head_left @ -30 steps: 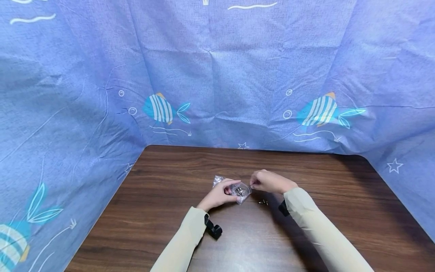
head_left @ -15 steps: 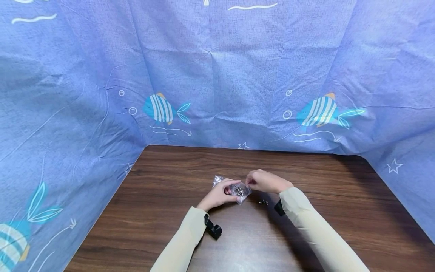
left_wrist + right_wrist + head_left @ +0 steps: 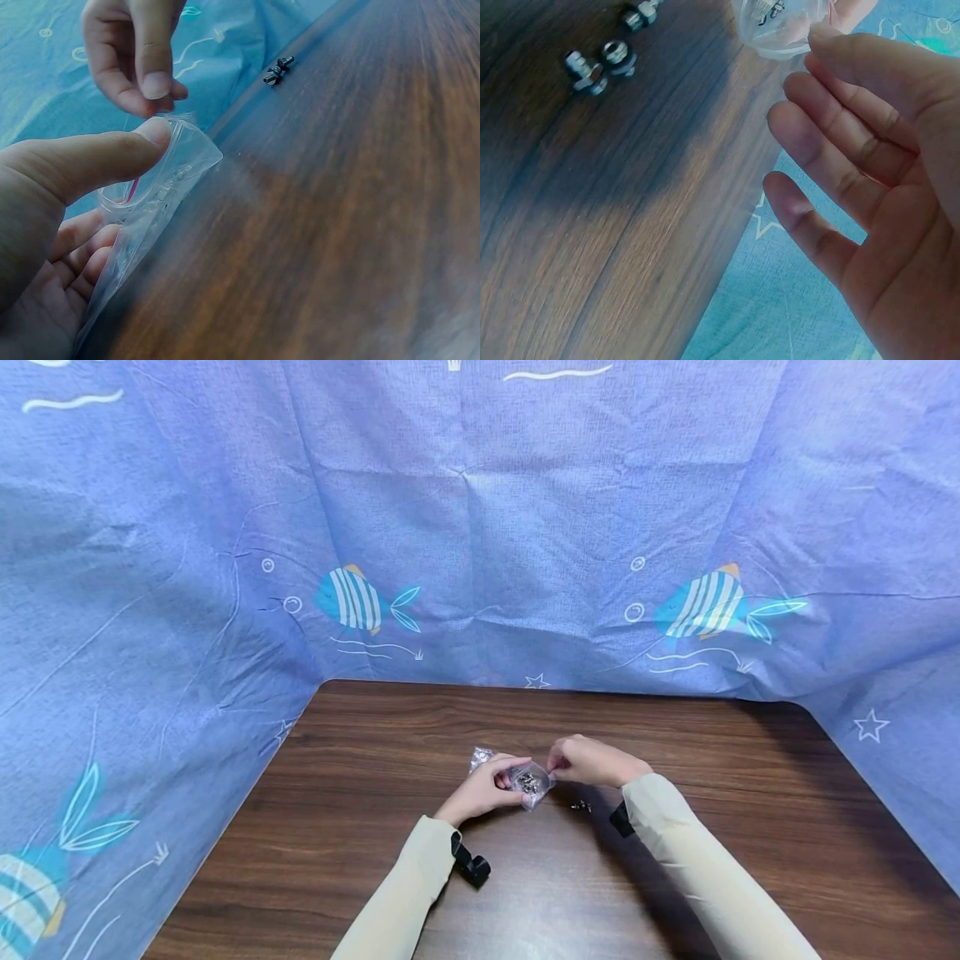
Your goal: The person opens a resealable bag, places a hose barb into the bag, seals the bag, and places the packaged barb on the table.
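A clear plastic zip bag (image 3: 534, 795) with several small metal fittings (image 3: 528, 783) inside is gripped in my left hand (image 3: 482, 793). In the left wrist view, the left thumb lies over the bag's mouth while the other fingers curl behind it. My right hand (image 3: 592, 760) is at the bag's right edge, thumb and forefinger pinched together at the rim. Its other fingers (image 3: 832, 142) are loosely bent in the right wrist view, and the forefinger is mostly hidden behind the thumb. Several loose fittings (image 3: 581, 806) lie on the table below the right hand.
Beyond the left hand, a piece of crinkled clear plastic (image 3: 482, 757) shows on the brown wood-grain table (image 3: 405, 718). A blue fish-print cloth (image 3: 480, 568) hangs behind and beside the table. Black camera straps (image 3: 471, 862) sit at the wrists.
My right hand shifts slightly left over the bag's mouth, then back a little right to its edge. The left hand and the loose fittings stay in place.
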Motion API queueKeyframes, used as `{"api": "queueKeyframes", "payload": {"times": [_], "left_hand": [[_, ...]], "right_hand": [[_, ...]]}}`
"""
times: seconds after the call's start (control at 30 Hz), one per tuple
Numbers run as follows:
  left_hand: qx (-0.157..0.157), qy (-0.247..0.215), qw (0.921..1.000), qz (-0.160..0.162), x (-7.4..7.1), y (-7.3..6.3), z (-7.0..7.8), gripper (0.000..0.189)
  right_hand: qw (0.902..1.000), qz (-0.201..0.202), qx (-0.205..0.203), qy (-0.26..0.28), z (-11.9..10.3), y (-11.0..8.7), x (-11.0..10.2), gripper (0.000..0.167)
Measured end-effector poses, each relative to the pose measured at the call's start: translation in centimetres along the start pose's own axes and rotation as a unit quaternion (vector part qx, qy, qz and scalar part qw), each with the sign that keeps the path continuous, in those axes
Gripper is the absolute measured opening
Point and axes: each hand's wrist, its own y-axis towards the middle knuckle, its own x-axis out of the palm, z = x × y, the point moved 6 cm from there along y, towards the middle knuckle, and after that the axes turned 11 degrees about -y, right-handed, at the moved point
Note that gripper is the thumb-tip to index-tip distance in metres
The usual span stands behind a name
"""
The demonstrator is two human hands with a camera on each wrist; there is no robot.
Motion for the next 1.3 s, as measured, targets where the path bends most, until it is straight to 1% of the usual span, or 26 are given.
{"api": "queueKeyframes", "payload": {"times": [0.17, 0.33, 0.47, 0.67, 0.8, 0.9, 1.07, 1.23, 1.3], "left_hand": [[-0.001, -0.007, 1.0, 0.002, 0.0, 0.0, -0.1, 0.059], [-0.002, 0.01, 0.9999, 0.003, 0.0, 0.1, -0.1, 0.059], [-0.002, 0.019, 0.9998, 0.003, -0.1, 0.0, 0.0, 0.059], [-0.009, 0.02, 0.9998, 0.002, 0.1, 0.1, 0.0, 0.058], [-0.014, 0.017, 0.9997, -0.008, 0.2, 0.2, -0.1, 0.058], [-0.015, 0.019, 0.9997, -0.009, 0.2, 0.2, 0.0, 0.059], [-0.012, 0.022, 0.9997, -0.001, 0.1, 0.1, 0.0, 0.059], [-0.009, 0.019, 0.9998, -0.001, 0.0, 0.1, -0.2, 0.059], [-0.006, 0.023, 0.9997, -0.002, 0.0, 0.2, -0.2, 0.059]], "right_hand": [[0.9995, -0.025, 0.01, 0.016, 0.6, -0.5, 0.4, 0.004], [0.9983, -0.048, 0.019, 0.027, 1.0, -1.2, 0.6, 0.006], [0.9964, -0.065, 0.033, 0.043, 1.5, -1.8, 0.9, 0.008], [0.9952, -0.074, 0.039, 0.051, 2.0, -2.5, 1.4, 0.008], [0.9936, -0.083, 0.051, 0.057, 2.3, -2.9, 1.7, 0.008], [0.9926, -0.089, 0.06, 0.058, 2.5, -3.2, 1.8, 0.009], [0.9935, -0.087, 0.052, 0.051, 2.4, -3.3, 2.0, 0.01], [0.9941, -0.085, 0.046, 0.05, 2.2, -3.3, 2.1, 0.01], [0.9938, -0.086, 0.05, 0.049, 2.3, -3.3, 2.0, 0.009]]}}
